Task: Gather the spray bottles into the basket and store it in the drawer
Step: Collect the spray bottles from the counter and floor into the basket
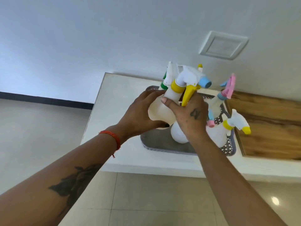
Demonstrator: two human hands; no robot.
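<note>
A grey lattice basket (162,145) stands on a white counter (117,111). Both my hands hold a white spray bottle (162,111) with a yellow collar, yellow trigger and blue nozzle above the basket's left half. My left hand (138,115) grips its round body. My right hand (189,115) grips its neck near the trigger. Inside the basket stand another white bottle with a yellow nozzle (228,129), one with a pink and blue head (223,95) and a white bottle (179,134) partly hidden under my right hand. A green-collared bottle (164,82) shows behind.
A wood-grain surface (268,124) lies to the right of the basket on the counter. A white wall with a square switch plate (223,45) rises behind. Beige floor tiles (146,193) lie below the counter edge.
</note>
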